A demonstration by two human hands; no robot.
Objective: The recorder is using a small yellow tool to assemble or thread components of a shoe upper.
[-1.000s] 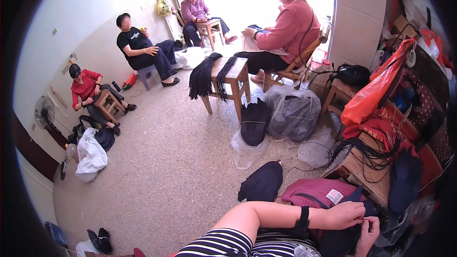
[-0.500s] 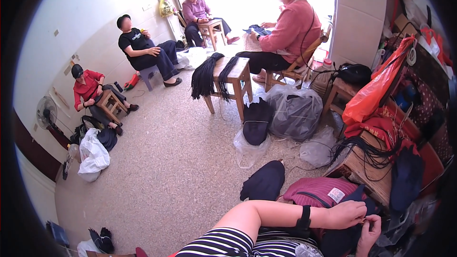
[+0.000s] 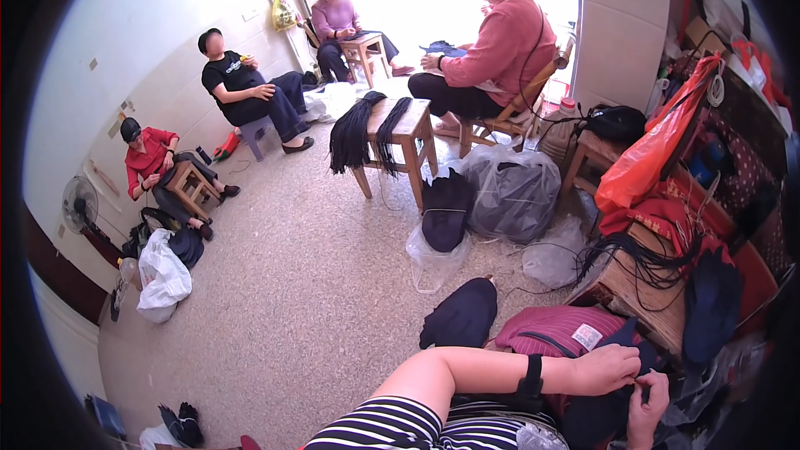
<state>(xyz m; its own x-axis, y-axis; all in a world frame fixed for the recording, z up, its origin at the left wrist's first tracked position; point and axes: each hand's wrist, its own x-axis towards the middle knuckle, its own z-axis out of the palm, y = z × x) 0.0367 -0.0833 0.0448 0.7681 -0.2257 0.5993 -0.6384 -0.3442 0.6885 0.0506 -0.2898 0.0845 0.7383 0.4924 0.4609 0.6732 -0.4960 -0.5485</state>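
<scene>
Left hand [image 3: 607, 368]: fingers curled, tips bunched, meeting the right hand's at the right edge of a maroon striped bundle [image 3: 533, 329]. Right hand [image 3: 648, 404]: thumb and forefinger bent close together, just below the left fingertips. Whether either hand grips the dark cloth [image 3: 593, 422] cannot be told; any piece between the fingertips is too small to make out. Cloth lies below the hands, against the bundle's near edge. Black wristband [image 3: 530, 375] on left wrist. Beyond the bundle, black cords [image 3: 637, 254] trail across the top of a wooden box [image 3: 615, 290]. Black strands [image 3: 352, 135] hang over the left edge of a wooden stool [image 3: 419, 119].
</scene>
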